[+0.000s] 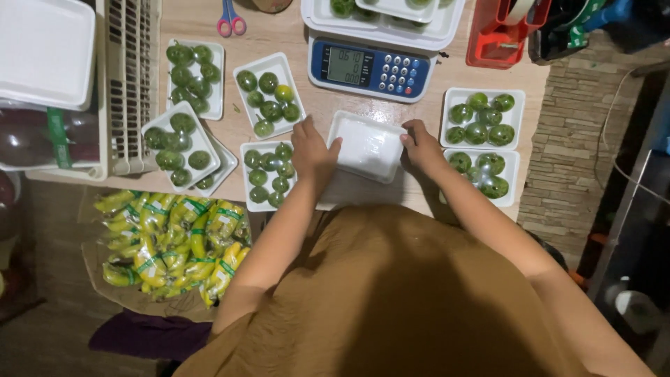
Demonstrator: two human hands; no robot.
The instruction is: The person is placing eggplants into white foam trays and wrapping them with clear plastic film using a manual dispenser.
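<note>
A white foam tray (pixel 366 145), wrapped in clear film and lying bottom up, rests on the wooden table (pixel 293 38) in front of me. My left hand (pixel 312 151) grips its left edge. My right hand (pixel 421 145) holds its right edge. Just left of my left hand sits a tray of small green fruits (pixel 271 174). Two wrapped trays of green fruits (pixel 481 117) lie to the right of my right hand.
A blue and white scale (pixel 368 66) stands behind the tray with a tray on top. More trays of green fruits (pixel 269 94) fill the left of the table beside a white rack (pixel 130 84). Bagged bananas (pixel 174 241) lie on the floor. Scissors (pixel 230 21) and a red tape dispenser (pixel 504 35) sit at the back.
</note>
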